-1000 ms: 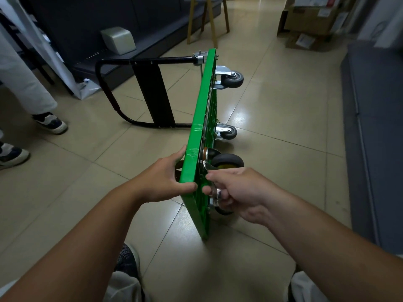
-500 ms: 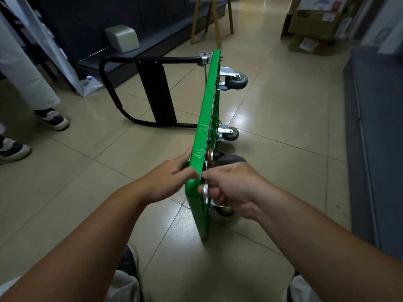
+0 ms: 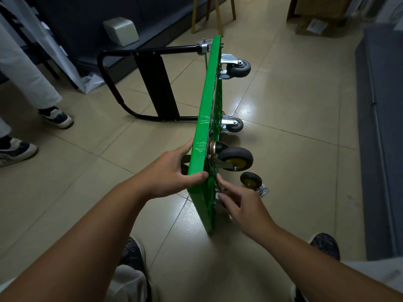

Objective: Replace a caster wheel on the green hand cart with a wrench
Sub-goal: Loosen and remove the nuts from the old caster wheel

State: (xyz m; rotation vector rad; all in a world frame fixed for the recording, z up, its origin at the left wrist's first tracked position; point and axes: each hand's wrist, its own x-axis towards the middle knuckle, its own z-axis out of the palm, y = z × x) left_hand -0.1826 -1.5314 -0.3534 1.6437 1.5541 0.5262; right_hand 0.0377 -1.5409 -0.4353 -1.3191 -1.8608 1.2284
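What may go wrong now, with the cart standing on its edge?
The green cart stands on edge, held by the left hand; it may tip if the grip slips. The right hand works against its underside, so its fingers may be pinched. The loose caster on the floor may roll away.

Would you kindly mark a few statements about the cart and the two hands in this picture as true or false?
1. The green hand cart stands on its edge on the floor. True.
2. The left hand rests flat on the floor. False: it grips the cart's upper edge.
3. A loose caster lies on the floor beside the cart. True.
4. The right hand hangs well clear of the cart. False: its fingers are at the cart's underside, near the close corner.
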